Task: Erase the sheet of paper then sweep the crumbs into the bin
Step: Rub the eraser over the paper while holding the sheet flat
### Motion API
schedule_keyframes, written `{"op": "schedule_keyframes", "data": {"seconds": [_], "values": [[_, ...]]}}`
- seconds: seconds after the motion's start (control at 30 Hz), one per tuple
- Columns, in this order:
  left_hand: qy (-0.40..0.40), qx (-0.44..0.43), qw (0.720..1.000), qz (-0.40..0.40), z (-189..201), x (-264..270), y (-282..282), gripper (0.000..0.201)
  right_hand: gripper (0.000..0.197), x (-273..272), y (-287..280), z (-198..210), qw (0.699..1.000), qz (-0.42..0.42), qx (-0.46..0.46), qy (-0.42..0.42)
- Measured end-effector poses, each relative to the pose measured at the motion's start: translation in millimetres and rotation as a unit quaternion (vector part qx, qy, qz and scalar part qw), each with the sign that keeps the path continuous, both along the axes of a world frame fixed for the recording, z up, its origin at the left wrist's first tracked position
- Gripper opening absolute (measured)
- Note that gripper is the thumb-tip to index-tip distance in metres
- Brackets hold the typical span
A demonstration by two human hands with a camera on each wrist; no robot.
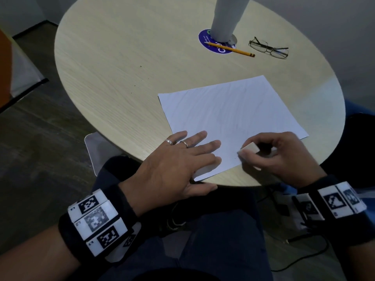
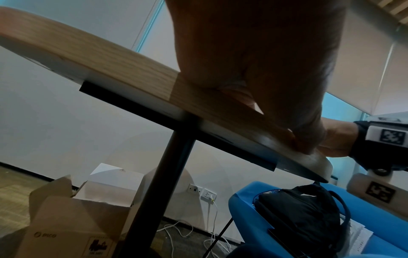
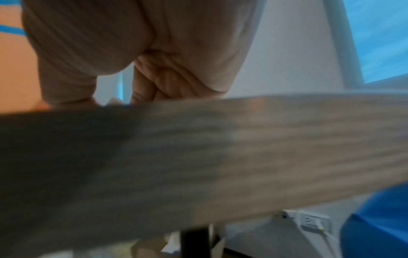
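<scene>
A white sheet of paper (image 1: 229,116) lies on the round wooden table (image 1: 125,63), near its front edge. My left hand (image 1: 182,159) rests flat on the sheet's near left corner with straight, spread fingers. My right hand (image 1: 272,153) pinches a white block eraser (image 1: 250,148) between thumb and fingers and presses it on the sheet's near edge. In the left wrist view my left hand (image 2: 264,73) lies on the table rim (image 2: 110,69). The right wrist view is blurred; curled fingers (image 3: 154,83) show above the table edge. The bin is not in view.
A yellow pencil (image 1: 231,49) and folded glasses (image 1: 267,48) lie at the table's far side, beside a grey post (image 1: 227,17) on a blue round sticker. Under the table stand cardboard boxes (image 2: 77,218); a black bag (image 2: 304,213) lies on a blue seat.
</scene>
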State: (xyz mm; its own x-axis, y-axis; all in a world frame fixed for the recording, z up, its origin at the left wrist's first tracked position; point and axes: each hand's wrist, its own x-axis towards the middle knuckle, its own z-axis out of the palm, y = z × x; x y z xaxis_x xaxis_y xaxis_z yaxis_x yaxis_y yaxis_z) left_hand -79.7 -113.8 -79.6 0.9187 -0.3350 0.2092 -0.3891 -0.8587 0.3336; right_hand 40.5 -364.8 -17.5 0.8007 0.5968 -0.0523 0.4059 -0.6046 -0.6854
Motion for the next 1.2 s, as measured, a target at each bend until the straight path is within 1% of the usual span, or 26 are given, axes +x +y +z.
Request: {"op": "schedule_keyframes", "data": {"seconds": [0.07,0.13,0.17,0.27,0.3,0.43,0.5,0.6,0.77,0.83,0.93,1.0,1.03,1.1,1.2], "values": [[-0.001,-0.002,1.0,0.002,0,0,0,0.052,0.009,15,-12,2,0.999,-0.041,-0.014,-0.016],[0.001,0.002,1.0,0.002,0,0,-1,0.052,0.01,16,-12,4,0.998,-0.046,-0.027,-0.036],[0.002,0.002,1.0,0.002,0,0,0,0.052,0.01,12,-8,4,0.999,-0.036,-0.026,-0.027],[0.007,0.004,1.0,-0.002,-1,1,1,0.052,0.008,-6,6,5,0.999,0.007,-0.004,0.047],[0.009,0.003,1.0,-0.002,0,1,1,0.052,0.008,-4,4,5,0.999,0.007,-0.008,0.046],[0.006,-0.009,1.0,0.0,-2,1,0,0.051,0.009,16,-12,8,0.999,-0.041,-0.028,-0.007],[0.002,-0.013,1.0,0.001,-2,1,0,0.051,0.01,11,-7,9,0.999,-0.025,-0.033,-0.018],[0.008,-0.016,1.0,0.001,-1,1,0,0.051,0.014,-2,5,7,0.999,0.015,-0.042,-0.011],[0.009,-0.016,1.0,0.002,0,0,0,0.05,0.016,20,-13,5,0.997,-0.054,-0.044,-0.042],[0.008,-0.015,1.0,0.002,-1,0,0,0.049,0.015,15,-9,5,0.997,-0.047,-0.034,-0.045],[0.01,-0.012,1.0,0.002,-1,0,0,0.049,0.013,-2,5,3,0.999,-0.01,-0.026,-0.028],[0.006,-0.016,1.0,0.002,-1,0,0,0.048,0.015,4,3,3,0.999,-0.018,-0.023,-0.025],[0.004,-0.018,1.0,0.002,-1,0,0,0.048,0.017,10,0,4,0.999,-0.031,-0.026,-0.03],[0.002,-0.018,1.0,0.004,0,0,-1,0.048,0.019,17,-3,5,0.996,-0.047,-0.04,-0.066],[0.002,-0.013,1.0,0.004,0,0,-1,0.048,0.014,5,11,3,0.994,-0.026,-0.038,-0.098]]}}
